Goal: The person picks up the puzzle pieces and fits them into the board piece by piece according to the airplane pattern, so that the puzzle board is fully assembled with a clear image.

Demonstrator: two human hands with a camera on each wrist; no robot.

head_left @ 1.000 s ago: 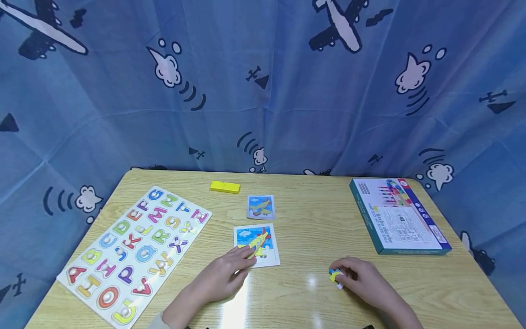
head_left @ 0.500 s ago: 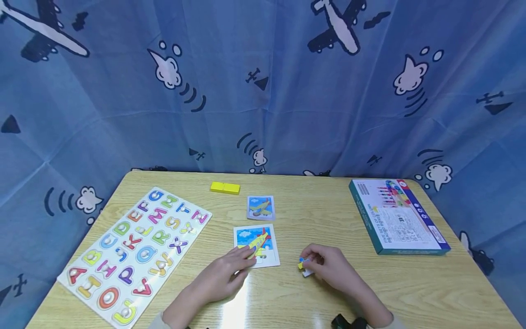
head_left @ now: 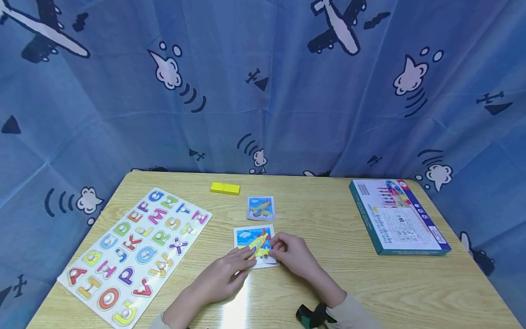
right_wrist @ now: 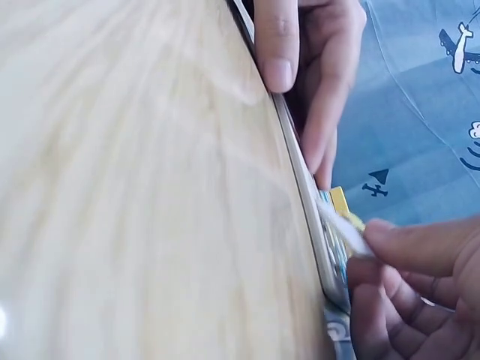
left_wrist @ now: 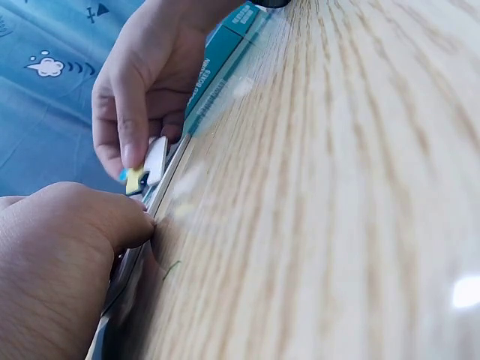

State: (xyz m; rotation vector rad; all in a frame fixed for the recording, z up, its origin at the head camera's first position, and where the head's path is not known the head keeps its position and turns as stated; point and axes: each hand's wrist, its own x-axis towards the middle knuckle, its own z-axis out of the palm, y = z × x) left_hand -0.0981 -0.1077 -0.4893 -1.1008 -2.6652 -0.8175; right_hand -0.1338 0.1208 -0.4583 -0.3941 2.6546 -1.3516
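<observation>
A small square jigsaw puzzle (head_left: 244,228) of a yellow airplane on blue sky lies in a white frame on the table. The straight fingers of my left hand (head_left: 223,276) rest on its lower left part, with the thumb by the frame's near edge. At the right side of the puzzle, my right hand (head_left: 295,257) pinches a jigsaw piece (left_wrist: 155,160) between thumb and fingers. White underneath with yellow and blue on its face, the piece (right_wrist: 345,229) tilts close over the frame in the right wrist view. Just behind the puzzle is a picture card (head_left: 260,208) with the same airplane.
An alphabet peg board (head_left: 164,252) fills the table's left side. A yellow block (head_left: 225,188) lies near the back edge, and a green-sided box (head_left: 400,219) stands at the back right. Behind the table hangs a blue curtain (head_left: 263,91). A black wrist device (head_left: 314,315) sits by the right sleeve.
My right hand has carried the jigsaw piece leftward across the table to the puzzle's right side. The left hand has stayed in place on the puzzle.
</observation>
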